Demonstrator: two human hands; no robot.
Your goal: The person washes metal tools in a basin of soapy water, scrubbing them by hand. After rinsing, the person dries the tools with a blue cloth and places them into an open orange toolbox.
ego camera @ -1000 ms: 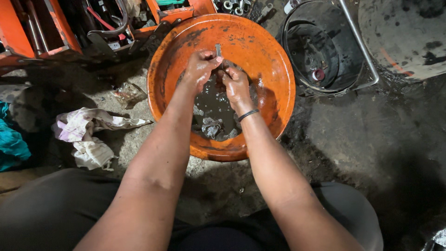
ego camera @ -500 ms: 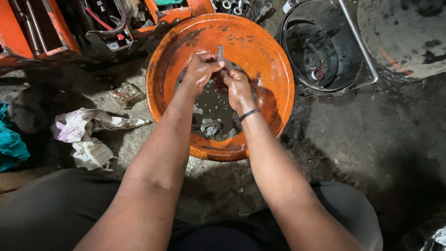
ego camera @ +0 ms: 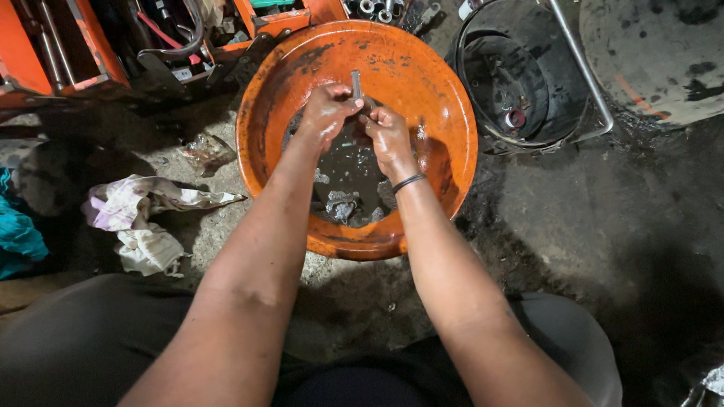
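We work over an orange basin (ego camera: pixel 445 98) that sits on the grimy floor (ego camera: pixel 596 218). Both our hands are inside it, above a pool of dark, murky liquid (ego camera: pixel 347 169).

Left hand (ego camera: pixel 326 113): fingers closed around a small grey metal rod (ego camera: pixel 355 81). The rod stands roughly upright, its top end poking out above the knuckles, over the far half of the basin. Hand is wet and shiny.

Right hand (ego camera: pixel 388 136): just beside the left, touching it near the rod's lower part. Fingers are curled together; we cannot tell whether they actually grip the rod or only rub against it. A dark band (ego camera: pixel 408 182) circles the right wrist.

In the liquid, nearer to us than the hands, lie several greyish metal pieces (ego camera: pixel 343 205), partly submerged.

Surroundings: an orange toolbox (ego camera: pixel 45 53) with tools at upper left, touching or nearly touching the basin's rim. A dark bucket (ego camera: pixel 520 75) with a metal handle sits just right of the basin, small parts inside. Crumpled pale rags (ego camera: pixel 143 218) lie on the floor to the left, well apart from the basin.
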